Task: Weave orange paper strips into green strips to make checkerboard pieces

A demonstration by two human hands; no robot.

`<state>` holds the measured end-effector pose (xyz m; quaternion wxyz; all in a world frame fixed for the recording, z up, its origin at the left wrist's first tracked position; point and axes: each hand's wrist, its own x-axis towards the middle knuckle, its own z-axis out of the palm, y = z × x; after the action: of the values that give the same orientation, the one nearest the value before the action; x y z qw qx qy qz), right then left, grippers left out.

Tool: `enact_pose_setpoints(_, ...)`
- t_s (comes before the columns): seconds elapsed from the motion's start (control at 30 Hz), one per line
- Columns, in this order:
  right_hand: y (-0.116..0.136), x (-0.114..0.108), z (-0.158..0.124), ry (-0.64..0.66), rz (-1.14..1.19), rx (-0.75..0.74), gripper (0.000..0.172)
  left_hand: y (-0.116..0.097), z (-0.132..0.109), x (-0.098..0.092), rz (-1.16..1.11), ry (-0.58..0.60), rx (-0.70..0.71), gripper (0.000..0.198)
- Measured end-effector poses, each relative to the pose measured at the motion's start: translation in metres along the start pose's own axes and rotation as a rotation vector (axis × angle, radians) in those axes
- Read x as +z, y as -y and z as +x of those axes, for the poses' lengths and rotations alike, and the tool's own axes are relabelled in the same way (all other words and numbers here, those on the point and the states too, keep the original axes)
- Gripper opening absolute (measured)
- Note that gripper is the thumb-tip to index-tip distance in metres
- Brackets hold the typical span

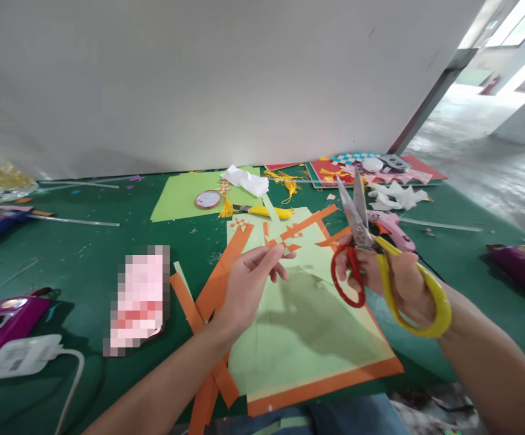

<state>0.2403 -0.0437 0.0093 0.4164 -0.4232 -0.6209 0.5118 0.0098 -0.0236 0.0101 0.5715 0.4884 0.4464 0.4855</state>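
My right hand (391,272) grips scissors (360,232) with one red and one yellow handle loop. Their blades point up and away from me, slightly parted. My left hand (253,284) hovers above the light green paper (298,314), thumb and forefinger pinched together on a small paper piece (286,249); its exact shape is hard to make out. Orange strips (223,275) lie to the left of that hand, some crossing each other. More orange scraps are scattered just beyond the fingertips. An orange border (325,383) runs along the paper's near edge.
Beyond the paper lie a yellow utility knife (271,211), a tape roll (208,199) and crumpled tissue (245,180). A pink glue gun (393,228) rests behind the scissors. At left are a blurred-out pink item (139,296) and a white adapter with cable (24,357). A grey wall (199,84) backs the table.
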Motion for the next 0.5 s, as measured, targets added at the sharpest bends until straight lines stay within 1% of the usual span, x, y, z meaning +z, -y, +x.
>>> enact_pose_setpoints(0.03,0.004,0.006,0.005,-0.02,0.112,0.027,0.059,0.0,0.0,0.0,0.006,0.011,0.002,0.031)
enact_pose_setpoints(0.1,0.011,0.019,0.014,-0.148,0.208,0.047,0.045,0.001,-0.001,0.0,0.026,0.026,0.013,0.03)
enact_pose_setpoints(0.17,0.017,0.032,0.023,-0.228,0.195,0.082,0.036,0.002,-0.002,0.0,0.045,0.034,0.029,0.029)
enact_pose_setpoints(0.2,0.019,0.037,0.026,-0.24,0.172,0.096,0.032,0.002,-0.002,0.001,0.057,0.038,0.035,0.03)
enact_pose_setpoints(0.27,0.021,0.045,0.032,-0.237,0.147,0.093,0.024,0.003,-0.003,0.0,0.089,0.047,0.045,0.031)
enact_pose_setpoints(0.33,0.022,0.049,0.036,-0.2,0.123,0.071,0.017,0.002,-0.004,0.0,0.124,0.059,0.056,0.032)
enact_pose_setpoints(0.4,0.021,0.05,0.037,-0.172,0.087,0.044,0.017,0.001,-0.005,0.001,0.153,0.07,0.06,0.033)
enact_pose_setpoints(0.5,0.018,0.049,0.036,-0.174,0.066,-0.001,0.018,-0.002,-0.005,0.001,0.166,0.099,0.045,0.034)
